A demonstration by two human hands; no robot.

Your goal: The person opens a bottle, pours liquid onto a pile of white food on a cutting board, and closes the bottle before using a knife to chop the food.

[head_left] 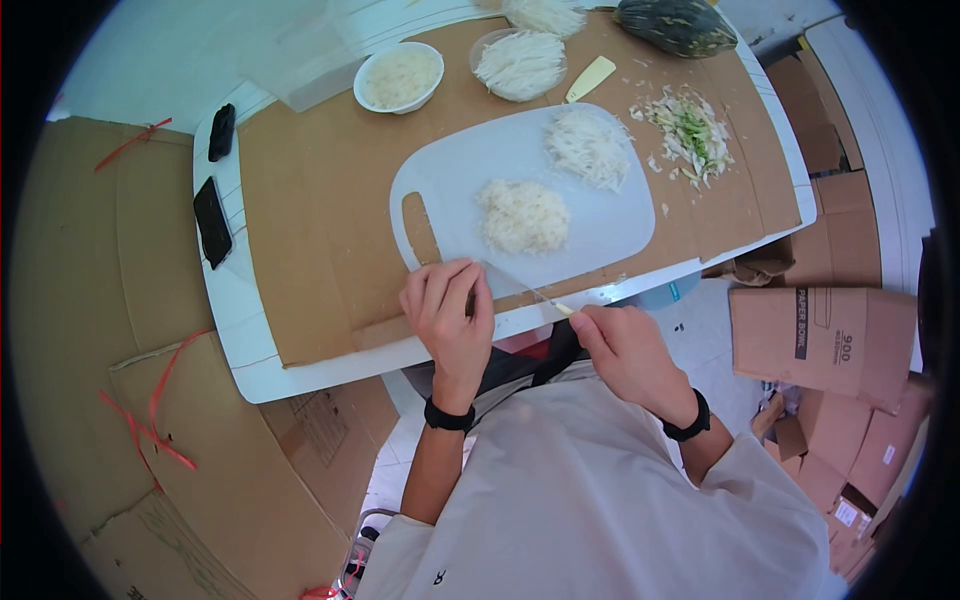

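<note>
Sensibly, the right hand (635, 355) clasps the probably light, stiff knife (545, 298) by its handle — left hand (447, 315) curled, hold unclear.

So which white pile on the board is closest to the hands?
The pile in the middle of the board; the other pile is farther away, by its far edge.

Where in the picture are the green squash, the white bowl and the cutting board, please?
Green squash (678, 28): head view, middle of its rind.
White bowl (405, 109): head view, near wall.
Cutting board (447, 170): head view, bare surface.
</note>
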